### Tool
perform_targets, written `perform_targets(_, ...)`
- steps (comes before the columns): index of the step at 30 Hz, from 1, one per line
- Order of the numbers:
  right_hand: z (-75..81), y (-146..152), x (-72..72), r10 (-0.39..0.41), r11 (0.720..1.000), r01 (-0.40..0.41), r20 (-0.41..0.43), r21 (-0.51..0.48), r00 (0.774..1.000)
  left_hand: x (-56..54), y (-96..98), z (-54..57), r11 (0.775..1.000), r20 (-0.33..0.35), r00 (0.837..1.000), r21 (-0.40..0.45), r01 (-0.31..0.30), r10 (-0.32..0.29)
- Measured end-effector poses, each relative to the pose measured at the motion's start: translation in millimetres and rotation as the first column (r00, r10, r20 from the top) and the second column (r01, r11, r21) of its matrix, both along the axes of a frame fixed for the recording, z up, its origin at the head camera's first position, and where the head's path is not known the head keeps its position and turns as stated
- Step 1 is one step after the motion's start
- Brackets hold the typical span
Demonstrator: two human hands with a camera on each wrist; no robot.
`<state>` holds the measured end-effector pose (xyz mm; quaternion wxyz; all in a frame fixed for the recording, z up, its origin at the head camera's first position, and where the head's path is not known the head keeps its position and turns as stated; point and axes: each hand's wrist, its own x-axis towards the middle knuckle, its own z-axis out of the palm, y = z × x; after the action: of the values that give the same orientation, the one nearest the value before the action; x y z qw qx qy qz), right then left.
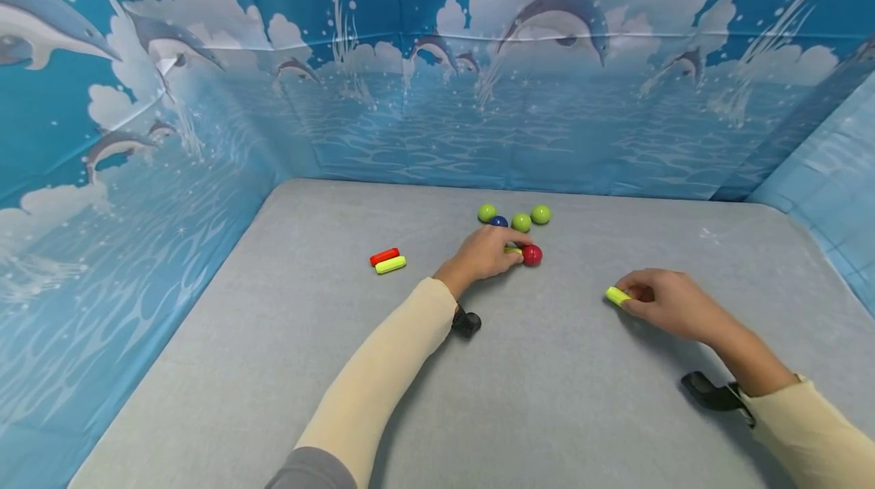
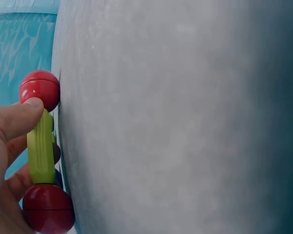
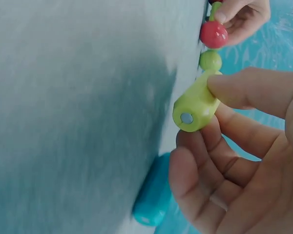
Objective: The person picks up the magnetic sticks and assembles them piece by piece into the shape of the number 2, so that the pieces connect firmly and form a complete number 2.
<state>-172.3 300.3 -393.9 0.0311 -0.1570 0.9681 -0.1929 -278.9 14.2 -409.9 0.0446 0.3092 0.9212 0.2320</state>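
My left hand [image 1: 484,252] grips a yellow-green magnetic rod [image 2: 41,153] near the middle of the grey table. In the left wrist view a red ball [image 2: 48,209] sits at the rod's lower end and another red ball [image 2: 40,90] at its upper end, where the thumb lies. From the head, only one red ball [image 1: 532,255] shows, just right of the fingers. Off to the right, my right hand [image 1: 673,303] pinches a second yellow-green rod [image 3: 198,105] between thumb and fingers. A silver disc marks this rod's bare end.
Several green balls [image 1: 541,214] and a blue ball [image 1: 499,222] lie beyond my left hand. Left of it, a red rod [image 1: 384,255] and a yellow-green rod [image 1: 390,265] lie side by side. A teal cylinder [image 3: 154,190] appears below my right fingers. Dolphin-print curtains [image 1: 437,140] enclose the table [image 1: 547,398].
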Motion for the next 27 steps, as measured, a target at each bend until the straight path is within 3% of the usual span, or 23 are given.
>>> perform_targets(9,1.3,-15.7,-5.2,0.01,0.999,-0.008,0.05,-0.037,0.999,-0.5,0.8,0.6,1.0,0.008,1.0,-0.012,0.013,-0.013)
perform_targets(12,5.2,-26.6,-8.7,0.011,0.994,0.003,0.123,-0.109,0.992,-1.5,0.1,-0.4,1.0,-0.001,1.0,-0.003,0.015,-0.015)
perform_targets(15,7.0,-38.1,-12.4,0.026,0.97,0.039,0.26,-0.24,0.965,-1.6,1.0,-2.0,1.0,-0.016,1.0,0.0,0.016,-0.016)
perform_targets(18,6.9,-51.6,-19.9,0.047,0.925,0.106,0.385,-0.366,0.922,-1.8,0.1,-2.2,1.0,-0.026,0.999,-0.005,0.019,-0.019)
perform_targets(22,5.4,-64.4,-29.0,0.065,0.871,0.175,0.462,-0.459,0.885,-1.4,-0.4,-1.8,1.0,-0.02,0.999,0.001,0.03,-0.03)
perform_targets(27,4.3,-74.7,-38.0,0.054,0.832,0.249,0.519,-0.496,0.853,-1.5,-0.5,-1.1,0.999,-0.014,0.999,0.007,0.032,-0.032)
